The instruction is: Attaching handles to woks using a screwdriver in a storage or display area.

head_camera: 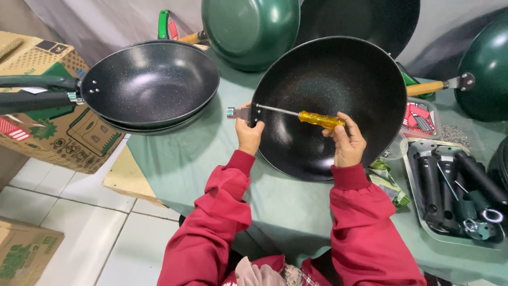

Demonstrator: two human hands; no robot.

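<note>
A black speckled wok (338, 79) stands tilted on the green-covered table, its inside facing me. My left hand (247, 133) grips its rim at the left, beside a metal handle bracket (238, 113) that sticks out from the rim. My right hand (346, 139) holds a screwdriver with a yellow handle (319, 119). Its thin steel shaft runs left across the wok's inside to the rim near the bracket. Both sleeves are red.
Stacked black woks with handles (148, 82) sit to the left, green woks (248, 29) behind and at far right (489, 69). A metal tray (418, 212) of black handles and parts lies at right. Cardboard boxes (47, 111) stand on the tiled floor at left.
</note>
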